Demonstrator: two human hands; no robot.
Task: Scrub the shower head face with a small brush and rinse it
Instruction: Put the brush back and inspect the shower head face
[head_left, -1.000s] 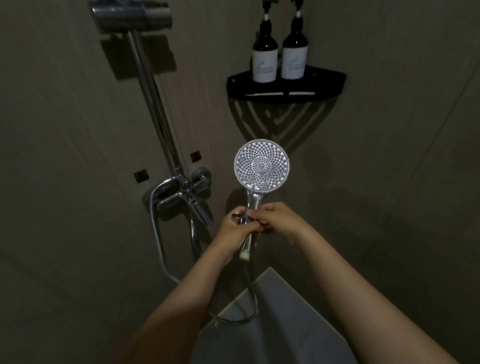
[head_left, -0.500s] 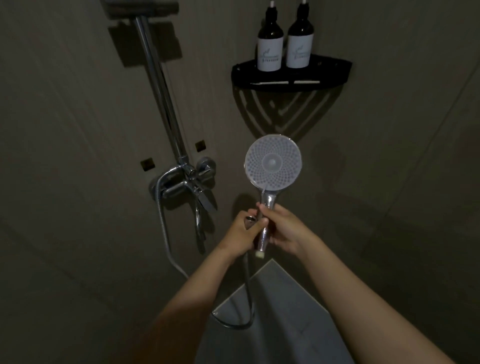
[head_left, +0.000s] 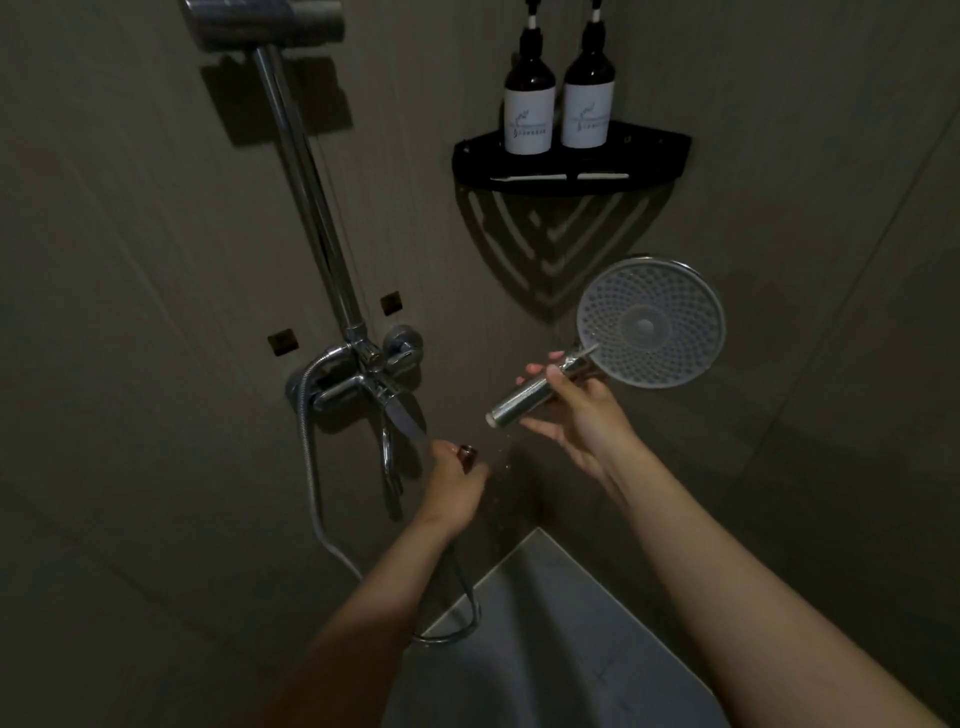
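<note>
Above and right of the left hand (head_left: 453, 491), the shower head (head_left: 650, 323) is gripped by its handle in the right hand (head_left: 579, 418), face turned toward the person, apparently for scrubbing; the left hand curls round the loose hose end (head_left: 467, 456), likely to stop it dropping.

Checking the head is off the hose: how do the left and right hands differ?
The right hand grips the shower head by its chrome handle; the left hand grips the loose hose end. The right hand is higher, nearer the corner shelf; the left hand is lower, beside the mixer tap. Handle and hose end are apart: the head is off. Both hands are curled round a part.
</note>
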